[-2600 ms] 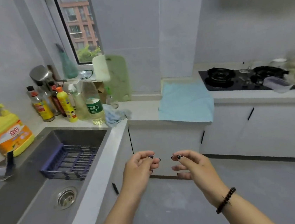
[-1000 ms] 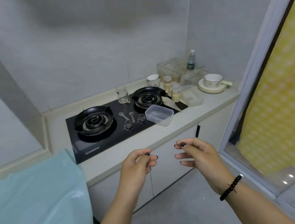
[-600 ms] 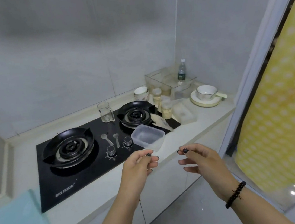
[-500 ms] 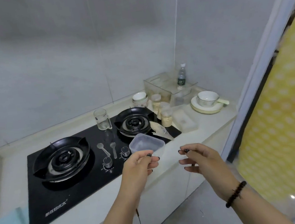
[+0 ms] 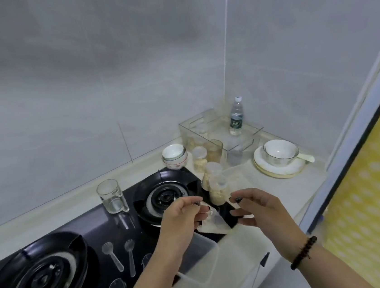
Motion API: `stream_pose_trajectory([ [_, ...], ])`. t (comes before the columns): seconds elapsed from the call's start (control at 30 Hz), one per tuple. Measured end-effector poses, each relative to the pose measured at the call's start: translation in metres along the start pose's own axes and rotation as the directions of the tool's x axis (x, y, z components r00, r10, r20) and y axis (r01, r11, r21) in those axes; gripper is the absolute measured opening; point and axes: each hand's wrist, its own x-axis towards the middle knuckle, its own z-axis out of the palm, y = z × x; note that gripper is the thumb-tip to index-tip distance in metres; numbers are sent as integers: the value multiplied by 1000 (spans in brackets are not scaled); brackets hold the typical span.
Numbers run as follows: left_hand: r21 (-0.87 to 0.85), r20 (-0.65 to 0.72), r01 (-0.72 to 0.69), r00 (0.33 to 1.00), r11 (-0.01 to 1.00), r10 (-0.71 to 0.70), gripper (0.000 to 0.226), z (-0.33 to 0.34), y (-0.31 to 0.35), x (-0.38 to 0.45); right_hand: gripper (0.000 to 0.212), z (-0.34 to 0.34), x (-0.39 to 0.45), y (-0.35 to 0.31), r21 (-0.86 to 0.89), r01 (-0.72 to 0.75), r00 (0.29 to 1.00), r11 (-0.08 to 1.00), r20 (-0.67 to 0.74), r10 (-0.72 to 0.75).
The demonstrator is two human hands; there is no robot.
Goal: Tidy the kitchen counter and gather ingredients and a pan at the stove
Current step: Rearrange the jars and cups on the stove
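My left hand (image 5: pixel 181 223) and my right hand (image 5: pixel 260 211) hover side by side over the front right of the black gas stove (image 5: pixel 83 236), holding nothing. The left hand's fingers are curled in, thumb on forefinger. The right hand's fingers are apart. Just beyond the hands stand small jars of pale ingredients (image 5: pixel 218 189) beside the right burner (image 5: pixel 165 195). A clear plastic container (image 5: pixel 199 258) sits at the counter's front edge under my left wrist. A pale packet (image 5: pixel 214 221) lies between the hands. No pan is in view.
A glass measuring cup (image 5: pixel 112 196) and two clear spoons (image 5: pixel 112 254) sit on the stove between the burners. Stacked bowls (image 5: pixel 174 156), a clear bin (image 5: pixel 205 123) with a water bottle (image 5: pixel 236 117), and a glass bowl (image 5: pixel 279 150) on a plate (image 5: pixel 279 170) fill the back right corner. A yellow dotted door panel (image 5: pixel 379 193) is at right.
My view has swung right from the sink and blue cloth to the stove, and I have come closer to it. Both hands kept the same pose in front of me.
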Motion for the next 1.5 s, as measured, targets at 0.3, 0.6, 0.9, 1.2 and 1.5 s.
stream_pose_trajectory([
  [0.3,-5,-78,21,997,1000,-22,24,46,10,79,21,-36,113,-12,15,-24,995,1000,93,22],
  [0.6,-138,-263,33,962,990,-69,19,132,37,153,16,-90,259,-43,-120,13,956,993,292,23],
  [0.9,-171,-456,27,884,985,-104,15,167,40,199,13,-101,392,-58,-341,157,923,927,385,-14],
  [1.2,-191,-570,17,812,982,-125,16,151,45,223,61,-73,476,-25,-732,311,850,606,500,167],
  [1.5,302,-480,84,874,950,75,16,151,46,307,87,-59,507,2,-866,398,774,301,494,396],
])
